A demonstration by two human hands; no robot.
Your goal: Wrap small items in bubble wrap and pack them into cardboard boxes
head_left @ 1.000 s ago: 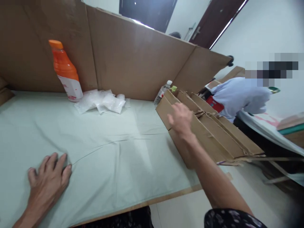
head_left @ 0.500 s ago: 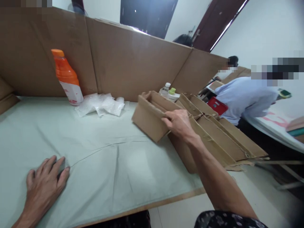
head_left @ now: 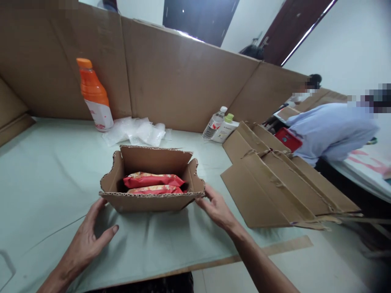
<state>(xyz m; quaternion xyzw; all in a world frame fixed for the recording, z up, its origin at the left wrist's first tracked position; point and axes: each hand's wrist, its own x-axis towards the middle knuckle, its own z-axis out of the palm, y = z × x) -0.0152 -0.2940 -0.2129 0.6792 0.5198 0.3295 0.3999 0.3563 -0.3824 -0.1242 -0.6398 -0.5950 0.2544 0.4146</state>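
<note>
Since the earlier frame, one open cardboard box [head_left: 149, 203] has travelled from the group at the right to a position between our two hands, and our left hand [head_left: 82, 240], then resting on the counter [head_left: 55, 179], has come up to meet it. We find the left hand spread wide, thumb well apart from the fingers, with its fingertips at the box's near left corner; whether they press on the card we cannot tell. Our right hand [head_left: 218, 206] is at the near right corner, its fingers partly hidden by the box, so we cannot tell how firmly it holds.

For sound handling, we judge that both hands should bear evenly on the two end walls, low down and away from the ragged rim, which looks liable to bend. We advise keeping the mouth level, since two red packets [head_left: 154, 180] lie inside and could slide.

On position: the box lies just beyond and to the right of the left hand, and just left of the right hand. Its packets lie between the hands, beyond the near wall. To the right of the right hand we note the remaining cardboard boxes [head_left: 269, 187]; beyond the left hand, past the box, lies bubble wrap [head_left: 137, 132].
</note>
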